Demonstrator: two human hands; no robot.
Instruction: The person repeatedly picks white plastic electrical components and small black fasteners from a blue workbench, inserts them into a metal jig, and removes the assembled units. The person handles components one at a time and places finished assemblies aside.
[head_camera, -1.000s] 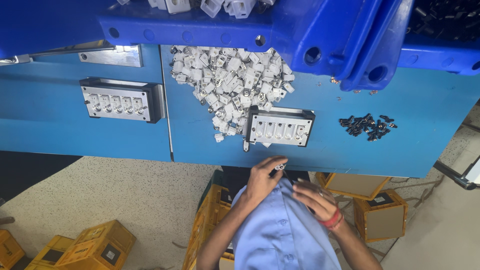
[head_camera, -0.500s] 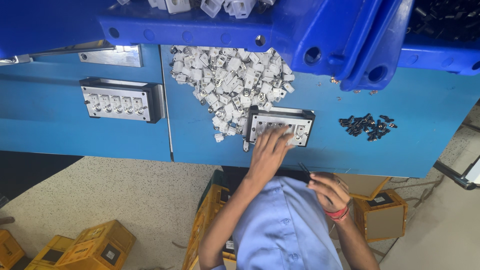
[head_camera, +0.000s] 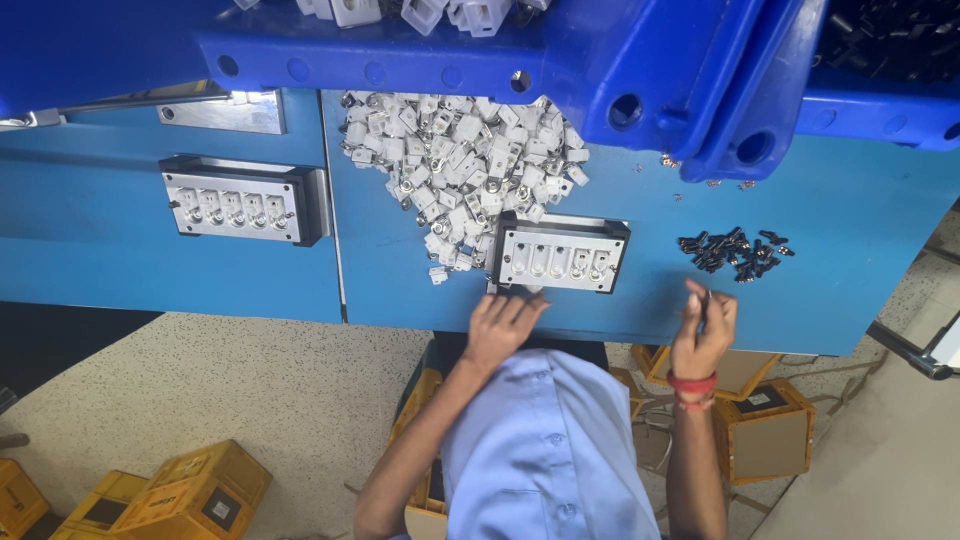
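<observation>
The left hand (head_camera: 500, 325) rests with a loose, spread grip at the six o'clock edge of the fixture block (head_camera: 560, 253) on the blue tabletop (head_camera: 830, 300). The right hand (head_camera: 703, 330) seemingly pinches a small dark screw (head_camera: 704, 300), at seven o'clock from the screw pile (head_camera: 733, 252).

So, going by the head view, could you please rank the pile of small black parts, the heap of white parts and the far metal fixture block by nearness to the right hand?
From the right hand, nearest first:
1. Pile of small black parts, on the blue table just above the hand.
2. Heap of white parts, further along the table, past the near fixture.
3. Far metal fixture block, at the table's opposite end.
</observation>
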